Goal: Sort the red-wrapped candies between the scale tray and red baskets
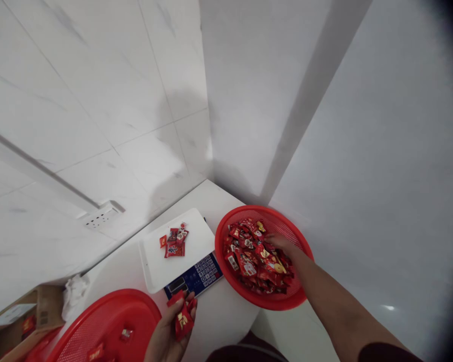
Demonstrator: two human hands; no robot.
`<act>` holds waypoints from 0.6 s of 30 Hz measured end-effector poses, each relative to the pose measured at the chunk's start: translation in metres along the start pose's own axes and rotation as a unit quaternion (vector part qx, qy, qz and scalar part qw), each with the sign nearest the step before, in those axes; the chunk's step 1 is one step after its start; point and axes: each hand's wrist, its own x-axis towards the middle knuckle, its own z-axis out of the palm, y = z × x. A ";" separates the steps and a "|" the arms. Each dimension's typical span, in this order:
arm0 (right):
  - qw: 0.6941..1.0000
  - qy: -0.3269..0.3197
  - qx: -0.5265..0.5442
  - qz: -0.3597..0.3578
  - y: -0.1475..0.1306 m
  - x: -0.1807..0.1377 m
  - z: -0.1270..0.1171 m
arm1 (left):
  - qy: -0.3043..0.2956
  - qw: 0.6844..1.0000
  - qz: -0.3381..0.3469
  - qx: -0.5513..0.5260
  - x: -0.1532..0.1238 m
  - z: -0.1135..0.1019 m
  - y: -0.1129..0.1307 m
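Observation:
My left hand (169, 327) is closed around several small red candy packets (183, 322) with gold print, in front of the scale. My right hand (281, 242) reaches into a red mesh basket (222, 274) and touches the heap of red-wrapped candies (249, 256) inside. Its fingers look stretched out over the candies, with the tips partly hidden. Between the hands is a digital scale (204, 276) with a blue keypad panel. On its white tray (156, 274) lie several small red packets (175, 244), bunched toward the far side.
A second red basket (151, 304) at lower left holds a few red packets. Beside it are a cardboard box (51, 306) and a crumpled white plastic bag (74, 294). The white table (207, 196) sits in a wall corner, below a socket strip (101, 215).

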 end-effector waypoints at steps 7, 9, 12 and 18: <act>0.999 -0.018 0.049 -0.008 -0.024 -0.018 -0.007 | -0.014 1.000 -0.006 -0.003 0.005 -0.005 0.001; 0.996 -0.027 0.079 -0.021 -0.036 -0.027 -0.012 | -0.014 1.000 -0.004 -0.002 0.006 -0.005 0.002; 0.989 -0.044 0.132 -0.040 -0.055 -0.039 -0.015 | -0.010 1.000 -0.005 -0.001 0.007 -0.007 0.002; 0.967 -0.113 0.219 -0.067 -0.095 -0.056 0.004 | -0.008 1.000 -0.011 -0.016 0.002 -0.004 0.000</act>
